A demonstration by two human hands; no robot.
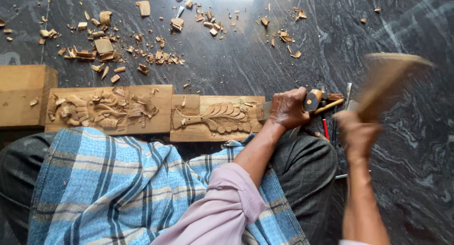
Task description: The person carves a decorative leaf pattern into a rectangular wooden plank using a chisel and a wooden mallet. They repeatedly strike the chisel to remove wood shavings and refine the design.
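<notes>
While mallet (pixel 385 79) blurs, two panels (pixel 109 109)

a dark veined stone floor (pixel 265 70) fills the view. pale wood chips (pixel 109 49) lie scattered on it beyond a plain wooden block (pixel 21 94), which sits at the far left. a blue-and-white checked cloth (pixel 113 188) lies near the block, on the viewer's side and to its right. spare tools, one red-handled (pixel 325 129), lie well apart from the block, far to its right.
</notes>
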